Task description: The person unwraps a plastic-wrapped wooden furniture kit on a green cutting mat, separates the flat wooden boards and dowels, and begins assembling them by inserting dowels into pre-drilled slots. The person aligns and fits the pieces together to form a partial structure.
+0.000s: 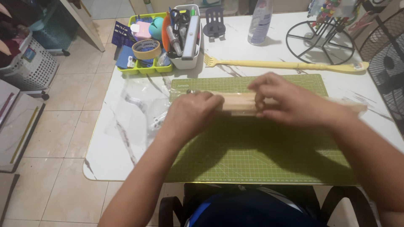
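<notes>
both hands gripping a wooden stick bundle over the green cutting mat

left hand (pixel 191 112) and right hand (pixel 290 101) each clenched on an end of the bundle (pixel 237 103), held just above the mat (pixel 261 147); crumpled clear plastic (pixel 139 105) left of it on the tabletop (pixel 105 151), yellow back scratcher (pixel 286 64) behind

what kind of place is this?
Likely a home craft desk: a green cutting mat on a marble-look table, a tray of tape and stationery, and a white tool caddy. Both hands hold a bundle of wooden sticks.
</notes>
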